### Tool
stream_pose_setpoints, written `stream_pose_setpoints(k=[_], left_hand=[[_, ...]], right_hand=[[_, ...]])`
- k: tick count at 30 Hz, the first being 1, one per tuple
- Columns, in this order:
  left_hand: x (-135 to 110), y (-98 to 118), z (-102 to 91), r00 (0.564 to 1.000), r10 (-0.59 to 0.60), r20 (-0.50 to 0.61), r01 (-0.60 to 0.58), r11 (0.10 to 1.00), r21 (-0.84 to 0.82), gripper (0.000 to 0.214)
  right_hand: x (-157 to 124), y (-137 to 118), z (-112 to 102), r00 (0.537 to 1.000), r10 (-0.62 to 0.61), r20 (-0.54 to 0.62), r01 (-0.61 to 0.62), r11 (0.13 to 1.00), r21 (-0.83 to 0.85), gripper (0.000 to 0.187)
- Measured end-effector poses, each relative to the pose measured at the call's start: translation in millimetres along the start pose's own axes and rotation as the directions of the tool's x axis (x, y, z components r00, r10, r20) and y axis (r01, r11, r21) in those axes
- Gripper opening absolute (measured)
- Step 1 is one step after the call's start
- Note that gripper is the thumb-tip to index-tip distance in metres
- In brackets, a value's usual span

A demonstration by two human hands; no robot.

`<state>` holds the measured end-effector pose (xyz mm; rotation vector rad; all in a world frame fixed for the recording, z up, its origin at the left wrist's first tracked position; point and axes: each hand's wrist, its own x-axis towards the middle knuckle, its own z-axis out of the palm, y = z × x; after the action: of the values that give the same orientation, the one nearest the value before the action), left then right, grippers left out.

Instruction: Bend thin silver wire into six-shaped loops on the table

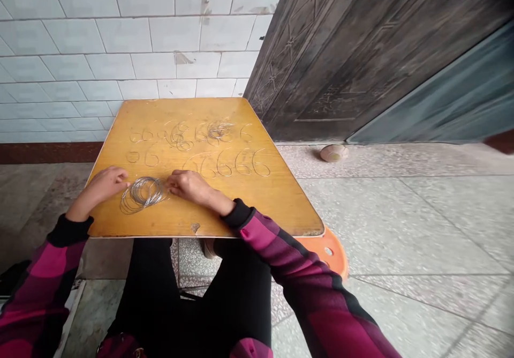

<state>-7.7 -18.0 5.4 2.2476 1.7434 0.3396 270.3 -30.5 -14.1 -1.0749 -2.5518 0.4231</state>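
A bundle of thin silver wire rings (141, 193) lies on the near part of a small yellow-brown wooden table (277, 197). My left hand (103, 184) rests at the bundle's left side with its fingers curled, pinching the rings' upper edge. My right hand (188, 185) is at the bundle's right side, fingers bent and pinched onto the wire. Several bent wire loops (236, 163) shaped like sixes lie in rows farther back, with a tangled cluster (219, 129) near the far edge.
A white tiled wall (120, 42) stands behind the table and a dark carved door (361, 52) to the right. An orange stool (331, 253) sticks out under the table's right corner. A small round ball (333, 153) lies on the floor by the door.
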Motion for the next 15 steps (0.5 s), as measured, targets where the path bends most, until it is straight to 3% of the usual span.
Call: stream_pose_setpoints(k=[3, 6, 11, 15], left_hand=[[-28.2, -10.2, 6.2, 0.995, -0.083, 0.049, 0.081, 0.996, 0.032, 0.025], [-44.4, -1.8, 16.9, 0.989, -0.139, 0.053, 0.134, 0.988, 0.080, 0.022], [-48.3, 15.3, 29.1, 0.972, -0.234, -0.016, 0.232, 0.952, 0.198, 0.020], [-47.1, 15.5, 24.0, 0.977, -0.202, -0.067, 0.209, 0.973, 0.101, 0.018]], right_hand=[[10.5, -4.6, 16.0, 0.987, -0.148, -0.056, 0.153, 0.984, 0.092, 0.014], [9.2, -6.4, 31.2, 0.972, -0.227, -0.064, 0.231, 0.971, 0.067, 0.017], [-0.1, -6.2, 41.5, 0.966, -0.256, -0.020, 0.256, 0.966, -0.037, 0.022], [-0.4, -6.3, 40.9, 0.969, -0.243, -0.037, 0.241, 0.970, -0.045, 0.021]])
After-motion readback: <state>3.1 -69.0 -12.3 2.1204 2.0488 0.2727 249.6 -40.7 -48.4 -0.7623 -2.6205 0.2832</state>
